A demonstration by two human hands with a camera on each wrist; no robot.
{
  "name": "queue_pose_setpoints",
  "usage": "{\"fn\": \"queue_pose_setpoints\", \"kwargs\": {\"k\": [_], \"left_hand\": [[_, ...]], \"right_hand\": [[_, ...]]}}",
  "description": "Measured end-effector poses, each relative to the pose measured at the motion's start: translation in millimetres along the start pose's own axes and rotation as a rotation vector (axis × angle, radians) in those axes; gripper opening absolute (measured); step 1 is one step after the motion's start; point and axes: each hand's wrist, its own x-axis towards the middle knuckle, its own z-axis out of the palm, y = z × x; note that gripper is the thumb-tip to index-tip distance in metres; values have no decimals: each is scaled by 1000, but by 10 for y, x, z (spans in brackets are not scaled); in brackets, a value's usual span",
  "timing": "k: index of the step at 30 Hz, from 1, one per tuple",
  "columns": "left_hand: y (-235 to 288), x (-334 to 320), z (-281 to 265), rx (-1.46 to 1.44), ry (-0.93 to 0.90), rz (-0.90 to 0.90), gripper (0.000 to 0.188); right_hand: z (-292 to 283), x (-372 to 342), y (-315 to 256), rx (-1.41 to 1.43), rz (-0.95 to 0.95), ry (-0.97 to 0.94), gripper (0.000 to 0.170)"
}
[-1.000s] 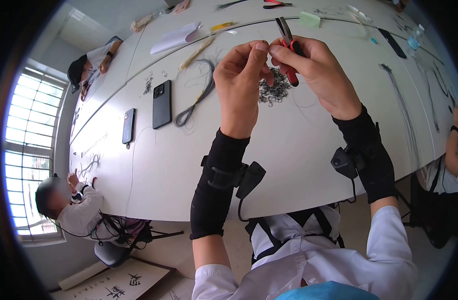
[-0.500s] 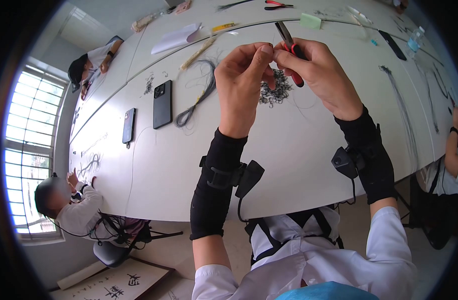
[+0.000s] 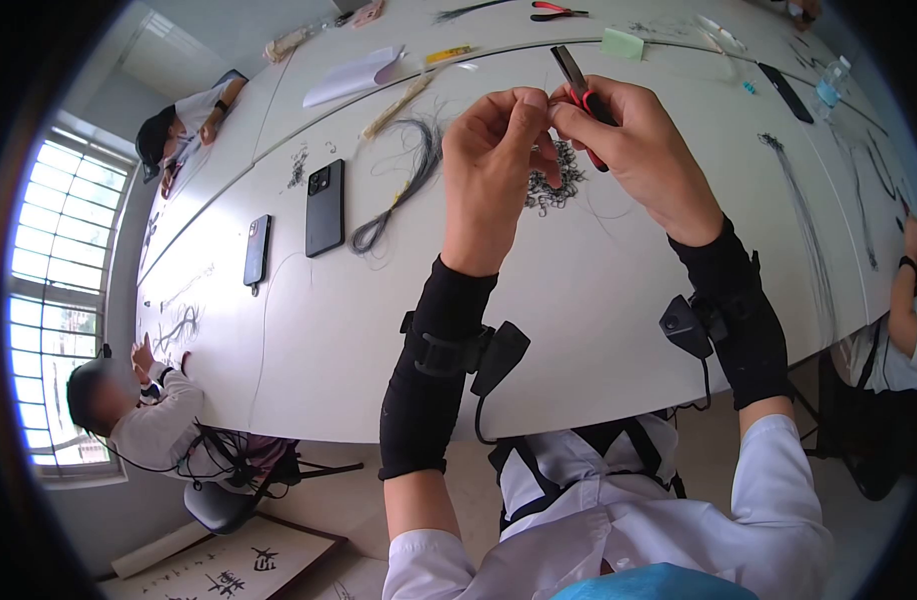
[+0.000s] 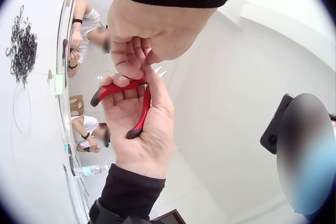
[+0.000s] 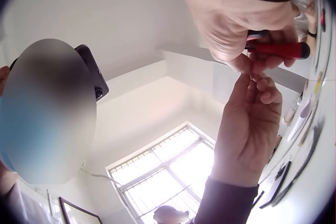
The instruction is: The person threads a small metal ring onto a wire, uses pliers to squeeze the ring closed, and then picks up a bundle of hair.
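Right hand [image 3: 647,150] with grip closed round red-handled pliers [image 3: 601,108], left hand [image 3: 487,170] in pinch on tiny item [image 3: 550,103]; bottle [image 3: 831,84], contents unclear

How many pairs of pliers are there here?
2 that I can make out: the red-handled pliers in the right hand, and another pair lying on the far side of the table. Others may be hidden behind hands.
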Motion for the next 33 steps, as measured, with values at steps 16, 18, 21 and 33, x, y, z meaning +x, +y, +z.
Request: {"fn": "queue_pose_setpoints", "kwargs": {"k": [16, 18, 21, 33], "left_hand": [[51, 15, -39, 166, -61, -24, 26], [41, 12, -58, 167, -69, -37, 25], [22, 21, -63, 162, -94, -39, 24], [22, 3, -27, 167, -54, 61, 24]], "right_hand": [[-33, -1, 26, -410, -173, 52, 20], [-31, 1, 33, -428, -220, 59, 20], [-44, -8, 6, -416, -209, 41, 19], [-91, -9, -16, -438, -215, -38, 19]]}}
